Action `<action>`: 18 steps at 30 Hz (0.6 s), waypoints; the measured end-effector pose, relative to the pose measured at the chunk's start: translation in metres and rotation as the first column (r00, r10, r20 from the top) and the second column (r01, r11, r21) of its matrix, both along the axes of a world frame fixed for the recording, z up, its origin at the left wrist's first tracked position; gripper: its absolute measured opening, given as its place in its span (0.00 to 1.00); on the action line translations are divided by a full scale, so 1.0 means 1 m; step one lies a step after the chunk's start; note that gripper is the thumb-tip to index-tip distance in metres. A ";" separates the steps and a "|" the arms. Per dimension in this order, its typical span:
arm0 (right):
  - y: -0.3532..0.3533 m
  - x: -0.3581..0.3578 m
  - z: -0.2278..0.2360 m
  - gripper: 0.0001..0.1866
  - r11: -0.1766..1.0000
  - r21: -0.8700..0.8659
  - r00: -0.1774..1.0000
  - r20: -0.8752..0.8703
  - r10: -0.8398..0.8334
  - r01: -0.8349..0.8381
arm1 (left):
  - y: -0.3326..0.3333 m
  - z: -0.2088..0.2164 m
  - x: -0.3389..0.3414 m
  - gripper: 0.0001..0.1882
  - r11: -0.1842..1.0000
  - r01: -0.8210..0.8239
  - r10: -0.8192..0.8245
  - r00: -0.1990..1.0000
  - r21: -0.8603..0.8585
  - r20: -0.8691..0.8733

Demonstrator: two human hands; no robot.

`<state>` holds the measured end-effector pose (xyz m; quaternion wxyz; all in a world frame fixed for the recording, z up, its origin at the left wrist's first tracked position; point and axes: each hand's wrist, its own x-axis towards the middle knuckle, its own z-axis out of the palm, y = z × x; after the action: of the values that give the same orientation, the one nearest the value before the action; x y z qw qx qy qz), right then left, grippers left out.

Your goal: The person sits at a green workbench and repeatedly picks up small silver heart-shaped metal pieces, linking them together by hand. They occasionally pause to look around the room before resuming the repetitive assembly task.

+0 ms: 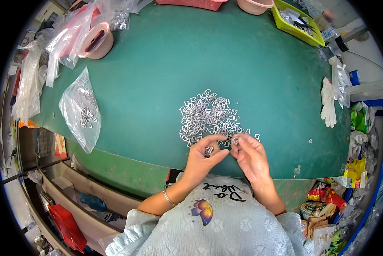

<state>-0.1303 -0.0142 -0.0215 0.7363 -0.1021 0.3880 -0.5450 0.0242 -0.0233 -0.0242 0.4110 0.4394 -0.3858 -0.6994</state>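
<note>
A loose pile of small silver heart-shaped metal rings (206,113) lies on the green table (157,77) just beyond my hands. My left hand (203,155) is curled at the near edge of the pile, with several heart rings (208,151) held in its fingers. Close beside it, my right hand (250,155) pinches a single heart ring (235,140) between thumb and fingertips. The two hands face each other with a small gap between them. A clear plastic bag (82,111) holding more heart rings lies flat on the table to the left.
A pink bowl (100,40) and plastic bags (68,32) crowd the far left. At the far right sit a yellow-green basket (300,34) with tools and a white glove (328,102). A red basket (68,228) stands on a shelf at lower left; colourful packages (323,202) lie at lower right.
</note>
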 end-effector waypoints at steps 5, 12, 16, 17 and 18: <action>0.006 0.005 0.000 0.09 0.994 0.084 0.994 0.095 0.061 -0.069 | -0.005 0.008 -0.001 0.14 0.994 0.018 -0.011 0.998 -0.112 0.056; 0.009 0.010 0.001 0.08 0.996 0.000 0.995 -0.054 0.084 -0.084 | -0.002 0.007 0.000 0.12 0.994 -0.013 0.028 0.991 -0.106 0.134; 0.011 0.015 0.004 0.07 0.980 -0.144 0.853 -0.520 0.042 -0.136 | 0.000 0.009 0.000 0.09 0.999 -0.032 0.031 0.997 0.012 0.070; 0.010 0.014 0.005 0.07 0.964 -0.200 0.759 -0.651 0.002 -0.174 | 0.000 0.008 0.002 0.08 0.996 -0.020 0.020 1.000 0.088 0.007; 0.007 0.013 0.005 0.08 0.943 -0.249 0.647 -0.761 -0.048 -0.222 | 0.001 0.007 0.004 0.08 0.987 -0.005 0.014 0.998 0.161 -0.056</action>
<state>-0.1178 -0.0074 -0.0166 0.5055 -0.4565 0.5605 -0.4711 0.0287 -0.0221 -0.0175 0.3884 0.4530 -0.3142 -0.7384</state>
